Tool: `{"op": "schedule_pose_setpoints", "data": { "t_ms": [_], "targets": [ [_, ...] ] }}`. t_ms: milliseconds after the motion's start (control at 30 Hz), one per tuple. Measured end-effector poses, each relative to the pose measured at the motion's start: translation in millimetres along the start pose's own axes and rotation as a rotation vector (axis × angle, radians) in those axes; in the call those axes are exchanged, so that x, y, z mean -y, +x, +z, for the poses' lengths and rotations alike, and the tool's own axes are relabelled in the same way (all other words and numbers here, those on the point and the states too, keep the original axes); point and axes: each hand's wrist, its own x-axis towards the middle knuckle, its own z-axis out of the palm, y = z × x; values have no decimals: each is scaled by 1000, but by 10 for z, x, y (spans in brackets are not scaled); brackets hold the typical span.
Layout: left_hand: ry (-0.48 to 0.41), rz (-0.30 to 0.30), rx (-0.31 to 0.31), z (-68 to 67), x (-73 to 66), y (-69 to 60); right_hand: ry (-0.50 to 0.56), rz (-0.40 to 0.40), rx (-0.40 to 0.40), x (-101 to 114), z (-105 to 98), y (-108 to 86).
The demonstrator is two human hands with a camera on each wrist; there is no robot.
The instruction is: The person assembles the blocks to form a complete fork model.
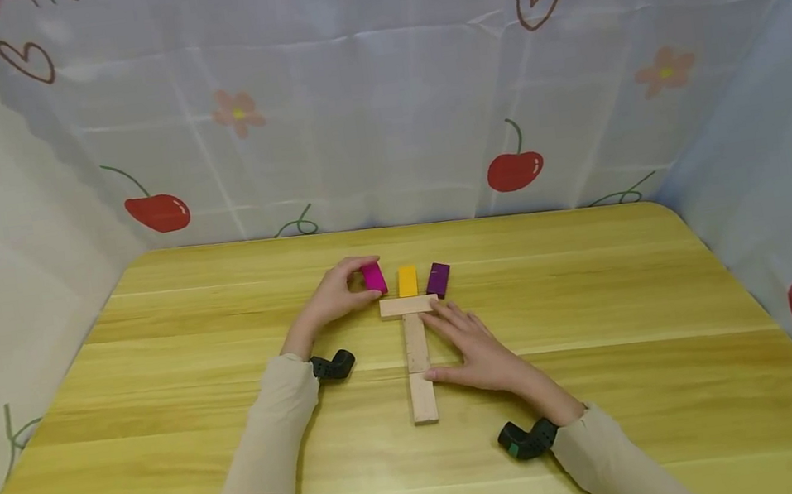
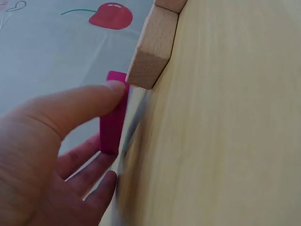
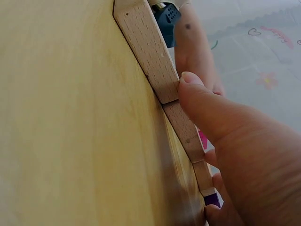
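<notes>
My left hand (image 1: 331, 296) pinches a magenta wooden block (image 1: 374, 278) between thumb and fingers, left of the crosswise plain block (image 1: 404, 306). In the left wrist view the thumb lies against the magenta block (image 2: 113, 127). Two plain blocks, a farther one (image 1: 416, 344) and a nearer one (image 1: 423, 400), run end to end toward me from the crosspiece, forming a T. My right hand (image 1: 481, 357) lies along its right side, thumb touching near their joint and fingertips at the crosspiece's right end. A yellow block (image 1: 407, 280) and a purple block (image 1: 439, 279) lie just beyond the crosspiece.
The wood-grain table (image 1: 166, 444) spreads out around the blocks. Behind it hangs a white curtain (image 1: 366, 134) with printed cherries, hearts and flowers, and more cloth hangs at both sides. Each wrist carries a dark camera mount, left (image 1: 334, 365) and right (image 1: 529, 439).
</notes>
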Motion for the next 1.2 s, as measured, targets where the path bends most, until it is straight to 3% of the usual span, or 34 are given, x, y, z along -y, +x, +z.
{"op": "schedule_pose_setpoints", "data": {
  "t_ms": [367, 733, 1200],
  "targets": [
    [8, 14, 27, 42, 48, -26, 8, 4, -3, 9, 12, 3],
    [41, -16, 1, 73, 32, -89, 11, 4, -6, 9, 8, -1],
    [57, -7, -19, 134, 13, -106, 20, -1, -9, 12, -4, -2]
  ]
}}
